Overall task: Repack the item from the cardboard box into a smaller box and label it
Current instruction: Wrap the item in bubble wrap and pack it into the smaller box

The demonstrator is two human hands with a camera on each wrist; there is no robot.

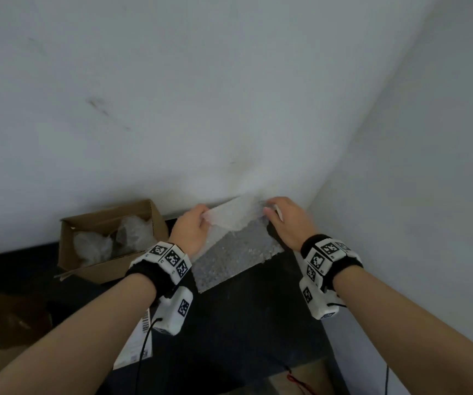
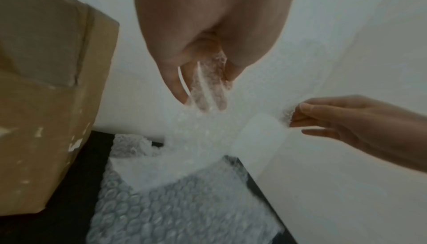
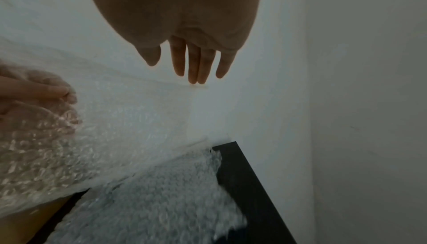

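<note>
A sheet of bubble wrap (image 1: 235,246) lies on the dark table (image 1: 258,315) with its far end lifted against the wall. My left hand (image 1: 198,220) grips the lifted left edge, the wrap (image 2: 208,83) bunched between thumb and fingers. My right hand (image 1: 275,209) is at the top right corner with its fingers (image 3: 196,72) straight and the thumb apart; the fingertips touch the wrap's edge (image 3: 138,110). An open cardboard box (image 1: 67,252) stands to the left with bubble-wrapped items (image 1: 132,232) inside. Its side (image 2: 46,101) fills the left of the left wrist view.
White walls meet in a corner right behind the wrap. A paper label with a barcode (image 1: 136,346) lies near the table's front under my left forearm. More brown cardboard (image 1: 10,323) sits at the lower left. A red cable (image 1: 298,382) hangs at the front edge.
</note>
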